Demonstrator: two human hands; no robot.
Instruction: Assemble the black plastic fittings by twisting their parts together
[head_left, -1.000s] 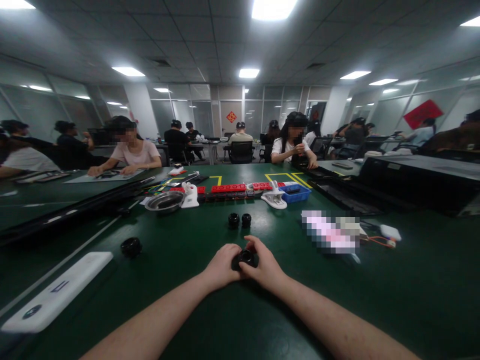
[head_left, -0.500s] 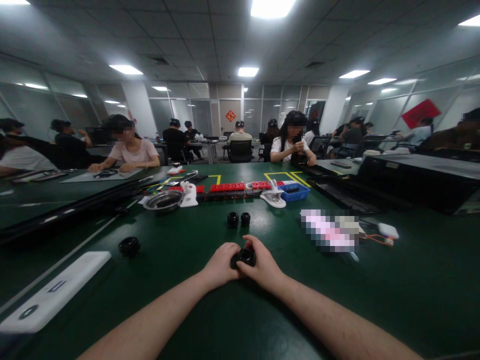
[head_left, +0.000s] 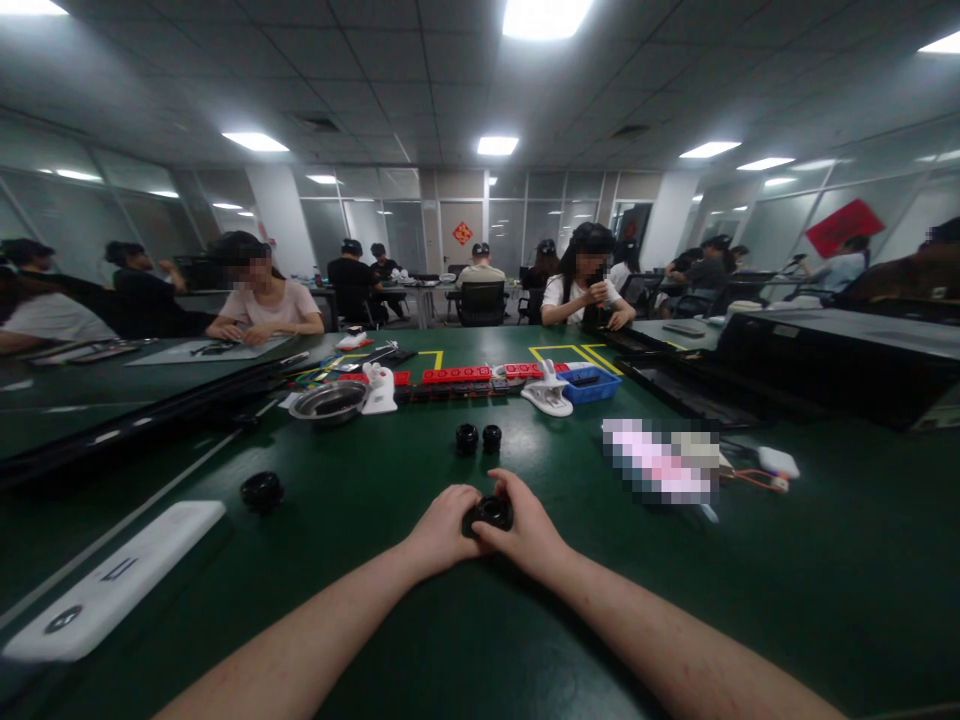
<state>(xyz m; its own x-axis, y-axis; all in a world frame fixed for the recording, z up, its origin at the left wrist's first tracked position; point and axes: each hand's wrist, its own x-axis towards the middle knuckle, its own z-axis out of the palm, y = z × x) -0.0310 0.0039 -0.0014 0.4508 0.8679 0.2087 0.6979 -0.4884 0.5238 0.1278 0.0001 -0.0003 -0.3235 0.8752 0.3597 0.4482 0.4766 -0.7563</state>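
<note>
Just above the green tabletop (head_left: pixel 420 640), in the middle, my two hands meet around a black round fitting (head_left: pixel 495 510) with a hole facing up. My left hand (head_left: pixel 442 525) grips its left side, fingertips partly hidden behind it. My right hand (head_left: pixel 525 525) curls around the right side, thumb in front and index finger raised over the far edge. Beyond my hands stand two similar ribbed black fittings, a larger one (head_left: pixel 466 439) and a smaller one (head_left: pixel 491 438). Another black ribbed fitting (head_left: pixel 262 491) lies to the left.
A white panel (head_left: pixel 142 570) lies at left front. Farther back are a metal bowl (head_left: pixel 304 408), red strips (head_left: pixel 457 375), a white clip (head_left: pixel 551 400) and a blue tray (head_left: pixel 596 391). Black casings (head_left: pixel 840 370) stand right. Two co-workers sit across the table.
My hands keep the same grip on the black round fitting, with hardly any movement. The view has shifted very slightly. The left co-worker's hands have moved a little.
</note>
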